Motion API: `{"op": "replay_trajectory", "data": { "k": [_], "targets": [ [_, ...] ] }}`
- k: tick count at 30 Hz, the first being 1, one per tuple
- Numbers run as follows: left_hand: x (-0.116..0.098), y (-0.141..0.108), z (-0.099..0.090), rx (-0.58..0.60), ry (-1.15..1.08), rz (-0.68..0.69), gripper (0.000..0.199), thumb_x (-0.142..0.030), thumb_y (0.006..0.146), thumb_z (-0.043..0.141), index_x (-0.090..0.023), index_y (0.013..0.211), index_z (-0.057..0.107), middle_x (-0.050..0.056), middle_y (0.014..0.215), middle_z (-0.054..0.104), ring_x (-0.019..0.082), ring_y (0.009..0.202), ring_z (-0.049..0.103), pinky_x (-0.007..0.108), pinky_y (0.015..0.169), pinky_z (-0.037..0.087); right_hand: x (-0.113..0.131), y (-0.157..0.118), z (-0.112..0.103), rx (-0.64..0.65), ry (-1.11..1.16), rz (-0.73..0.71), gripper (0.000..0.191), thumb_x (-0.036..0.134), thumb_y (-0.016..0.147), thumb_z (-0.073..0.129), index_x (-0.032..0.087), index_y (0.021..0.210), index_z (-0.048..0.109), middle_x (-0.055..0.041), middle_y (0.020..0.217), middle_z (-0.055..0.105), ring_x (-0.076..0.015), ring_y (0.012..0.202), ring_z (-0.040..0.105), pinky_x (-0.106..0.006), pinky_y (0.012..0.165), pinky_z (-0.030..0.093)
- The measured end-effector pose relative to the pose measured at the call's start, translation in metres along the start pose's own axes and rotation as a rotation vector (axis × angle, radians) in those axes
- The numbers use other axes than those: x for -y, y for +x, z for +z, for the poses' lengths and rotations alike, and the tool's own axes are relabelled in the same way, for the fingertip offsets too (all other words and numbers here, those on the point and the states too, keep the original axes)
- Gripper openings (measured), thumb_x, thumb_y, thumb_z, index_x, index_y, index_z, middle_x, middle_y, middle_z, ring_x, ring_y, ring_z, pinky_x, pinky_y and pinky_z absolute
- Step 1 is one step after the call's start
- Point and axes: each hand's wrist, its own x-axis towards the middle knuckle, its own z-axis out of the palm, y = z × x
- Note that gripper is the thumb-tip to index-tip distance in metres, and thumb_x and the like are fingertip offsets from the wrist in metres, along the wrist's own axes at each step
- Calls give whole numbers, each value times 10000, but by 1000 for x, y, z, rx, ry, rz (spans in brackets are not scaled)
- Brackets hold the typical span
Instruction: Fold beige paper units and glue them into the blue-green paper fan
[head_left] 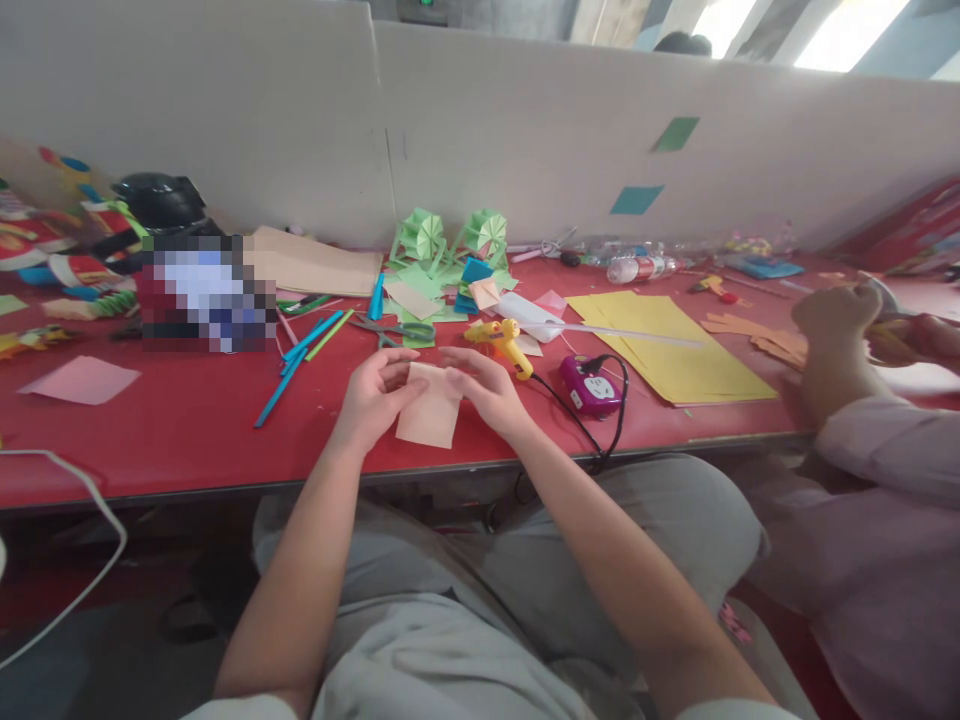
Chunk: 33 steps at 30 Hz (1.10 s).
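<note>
My left hand (377, 394) and my right hand (484, 387) both pinch a small peach-coloured sheet of paper (430, 412) at its upper edge, just above the near edge of the red table (187, 420). The paper hangs down between my thumbs, slightly bent along the top. A yellow glue gun (504, 343) lies right behind my right hand, its black cord running toward the table edge. Grey scissors (394, 329) lie behind my left hand.
Blue and green paper strips (300, 358), green folded paper fans (450, 240), a purple power socket (590, 386), yellow sheets (667, 345), a pink sheet (81, 380) and a plastic bottle (637, 268) lie on the table. Another person's hand (836, 320) works at the right.
</note>
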Motion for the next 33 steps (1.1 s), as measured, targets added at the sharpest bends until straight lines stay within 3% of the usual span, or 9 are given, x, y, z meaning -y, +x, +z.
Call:
{"op": "replay_trajectory", "data": {
  "k": [3,6,10,14,20,24,33],
  "targets": [
    [0,1,0,-30,42,43,515,-294,638,888,-171,1083,660,93,1044,749,226,978,703,302,814,559,-3,1,1,-5,-124,-36,346,428,813,738,179,1051,699,-59,954,707,-194,844,638,-299,711,513],
    [1,1,0,-49,97,68,436,-347,680,866,-159,1035,694,97,1000,758,227,940,707,310,807,557,-4,3,1,-35,-94,-20,300,439,809,742,178,925,652,-23,821,659,-162,745,597,-277,653,469],
    [0,-1,1,-19,141,72,361,-407,772,794,-172,1044,752,101,1013,776,251,923,719,329,768,566,-1,3,3,18,34,75,385,434,720,822,200,915,585,-11,857,661,-162,768,616,-269,662,475],
    [-3,-4,3,26,176,90,330,-394,782,789,-193,1043,789,93,1064,780,276,1013,716,354,847,573,4,2,5,120,87,141,381,486,743,802,196,893,606,-5,831,659,-156,747,614,-261,644,464],
    [-4,-5,1,102,200,73,396,-429,769,805,-204,1094,777,102,1108,766,279,1019,711,349,824,574,2,0,1,51,49,151,403,555,765,769,186,810,615,3,741,630,-141,667,578,-256,593,420],
    [1,-3,-3,87,136,17,377,-439,745,827,-202,1034,776,94,1031,780,259,931,723,319,751,574,-1,1,0,22,69,155,434,560,721,804,189,824,603,-8,771,659,-154,702,606,-265,622,451],
    [1,-3,1,18,206,69,302,-446,735,822,-199,906,790,79,908,787,253,850,725,326,718,577,-2,2,1,3,36,151,441,575,734,783,196,796,567,9,731,623,-142,662,574,-259,593,423]
  ]
}}
